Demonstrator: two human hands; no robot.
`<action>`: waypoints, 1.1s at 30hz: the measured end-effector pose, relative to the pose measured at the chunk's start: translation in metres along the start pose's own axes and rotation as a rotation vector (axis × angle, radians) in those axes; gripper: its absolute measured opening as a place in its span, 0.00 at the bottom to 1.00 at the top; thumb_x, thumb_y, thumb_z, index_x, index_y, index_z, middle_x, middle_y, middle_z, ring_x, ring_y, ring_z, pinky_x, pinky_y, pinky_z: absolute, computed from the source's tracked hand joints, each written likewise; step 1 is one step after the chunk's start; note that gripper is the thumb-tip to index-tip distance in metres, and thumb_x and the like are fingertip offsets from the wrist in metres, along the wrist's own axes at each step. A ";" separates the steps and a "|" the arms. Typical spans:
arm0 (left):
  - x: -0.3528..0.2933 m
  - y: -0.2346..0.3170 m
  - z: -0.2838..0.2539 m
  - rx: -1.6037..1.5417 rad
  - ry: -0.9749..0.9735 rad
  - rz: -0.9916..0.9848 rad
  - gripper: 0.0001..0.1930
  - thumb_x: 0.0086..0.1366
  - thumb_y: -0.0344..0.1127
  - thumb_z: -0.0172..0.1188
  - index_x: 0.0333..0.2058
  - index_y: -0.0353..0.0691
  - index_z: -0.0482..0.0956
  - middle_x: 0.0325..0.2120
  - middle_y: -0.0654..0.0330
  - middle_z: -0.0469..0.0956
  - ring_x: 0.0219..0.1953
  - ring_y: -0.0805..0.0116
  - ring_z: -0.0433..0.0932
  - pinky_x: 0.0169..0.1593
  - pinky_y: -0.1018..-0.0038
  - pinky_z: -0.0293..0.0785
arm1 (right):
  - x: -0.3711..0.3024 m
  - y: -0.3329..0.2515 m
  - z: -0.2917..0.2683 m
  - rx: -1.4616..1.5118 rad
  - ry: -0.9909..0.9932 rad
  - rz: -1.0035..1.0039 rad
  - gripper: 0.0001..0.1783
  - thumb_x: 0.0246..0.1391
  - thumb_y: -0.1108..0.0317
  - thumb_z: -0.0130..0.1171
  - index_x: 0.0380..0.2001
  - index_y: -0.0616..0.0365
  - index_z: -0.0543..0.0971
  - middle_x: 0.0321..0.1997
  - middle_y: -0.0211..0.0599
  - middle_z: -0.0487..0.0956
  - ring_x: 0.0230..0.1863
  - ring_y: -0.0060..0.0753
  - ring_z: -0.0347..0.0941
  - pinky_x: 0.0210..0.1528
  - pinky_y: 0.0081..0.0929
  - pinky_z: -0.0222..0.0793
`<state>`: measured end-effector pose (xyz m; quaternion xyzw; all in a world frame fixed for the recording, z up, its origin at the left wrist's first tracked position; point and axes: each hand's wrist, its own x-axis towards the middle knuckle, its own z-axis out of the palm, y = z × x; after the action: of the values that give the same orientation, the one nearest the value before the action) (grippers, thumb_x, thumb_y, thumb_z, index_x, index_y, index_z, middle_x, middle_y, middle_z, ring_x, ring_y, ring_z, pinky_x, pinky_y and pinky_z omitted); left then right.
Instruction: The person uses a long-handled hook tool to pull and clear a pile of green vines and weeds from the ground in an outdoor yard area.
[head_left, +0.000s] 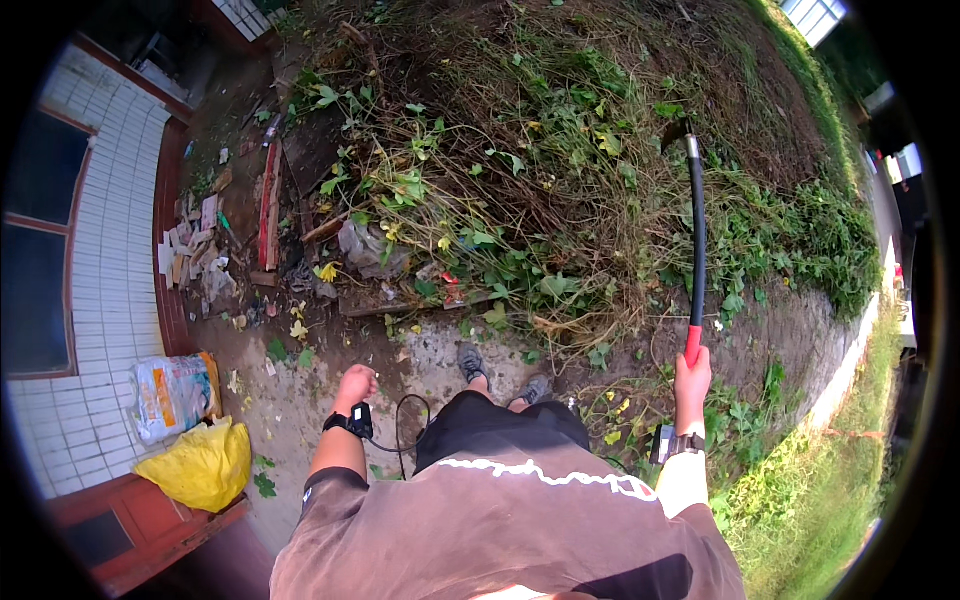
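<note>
My right hand is wrapped round the red grip of a long-handled sickle. Its black shaft points away from me, and the dark blade at the far end hangs over the edge of a heap of cut vines and weeds. My left hand is curled into a loose fist in front of my left side, over the concrete, with nothing visible in it. A black device is strapped on each wrist, and a black cable loops from the left one toward my waist.
A tiled wall with a window runs along the left. By it lie a yellow sack, a white-and-orange bag and scattered rubbish. A red-edged plank and crumpled plastic lie left of the heap. Sunlit grass grows on the right.
</note>
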<state>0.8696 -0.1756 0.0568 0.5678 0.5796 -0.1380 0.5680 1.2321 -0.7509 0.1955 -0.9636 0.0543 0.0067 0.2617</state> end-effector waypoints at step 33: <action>0.017 -0.094 -0.152 -0.152 0.226 -0.429 0.05 0.61 0.30 0.52 0.31 0.35 0.75 0.18 0.56 0.75 0.17 0.68 0.73 0.22 0.73 0.71 | 0.470 -0.445 0.404 0.404 -0.238 0.077 0.17 0.58 0.56 0.57 0.27 0.59 0.70 0.18 0.33 0.73 0.14 0.29 0.68 0.15 0.30 0.64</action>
<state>0.7219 -0.0748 0.0454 0.3993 0.7552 -0.1470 0.4987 1.7538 -0.2132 0.0512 -0.8813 0.0601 0.1193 0.4532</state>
